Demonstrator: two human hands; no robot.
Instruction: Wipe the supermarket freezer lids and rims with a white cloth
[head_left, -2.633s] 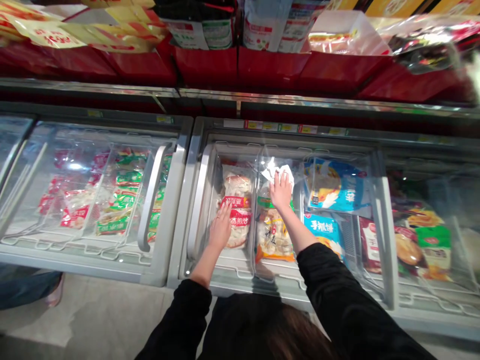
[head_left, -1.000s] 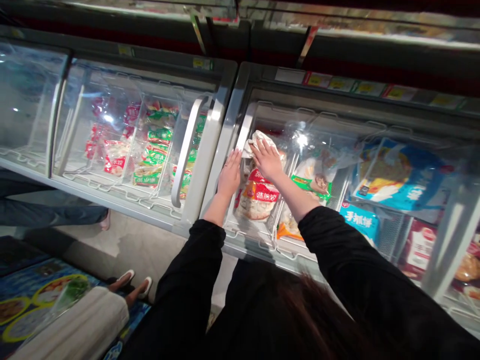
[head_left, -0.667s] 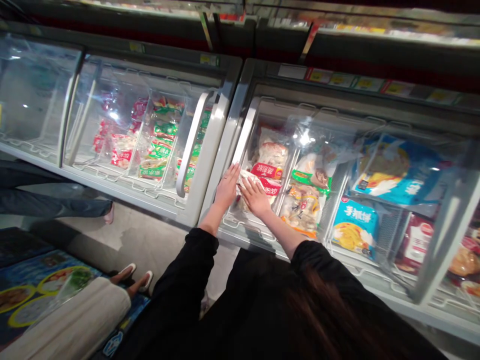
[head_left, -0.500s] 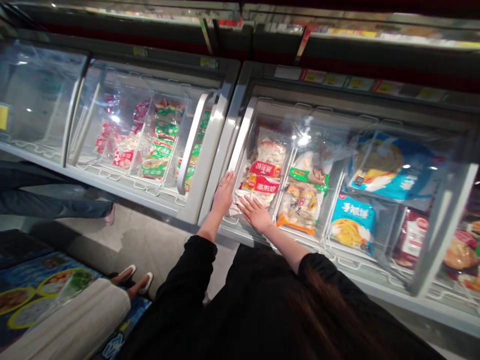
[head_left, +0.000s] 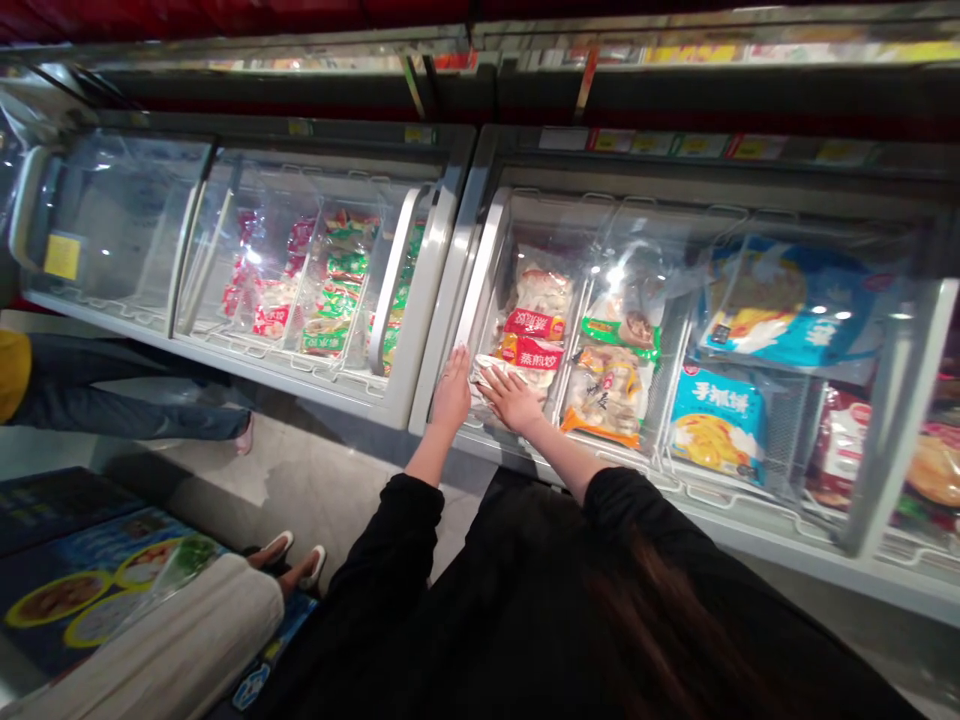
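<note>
My left hand point(head_left: 451, 392) lies with fingers stretched along the lower end of the light handle point(head_left: 480, 275) of a sliding glass freezer lid. Flat on the glass lid point(head_left: 559, 215), just to the right, rests my right hand point(head_left: 513, 398), its fingers spread. Neither hand holds anything. Under the glass, beyond my right hand, are red-and-white bags of frozen dumplings point(head_left: 538, 355). To their right sit an orange-edged bag point(head_left: 604, 395) and a green-edged bag point(head_left: 622, 335). Blue flatbread packs point(head_left: 718, 425) lie further right.
A second chest freezer point(head_left: 300, 385) stands at the left, with green and red bags under its glass. Price labels point(head_left: 652, 143) line the back edge. On the left are a person's legs in dark trousers point(head_left: 150, 400) and another person in light clothing point(head_left: 202, 640).
The view has shifted slightly, showing more of the left freezer and the person there. Both my hands stay on the same lid, fingers extended.
</note>
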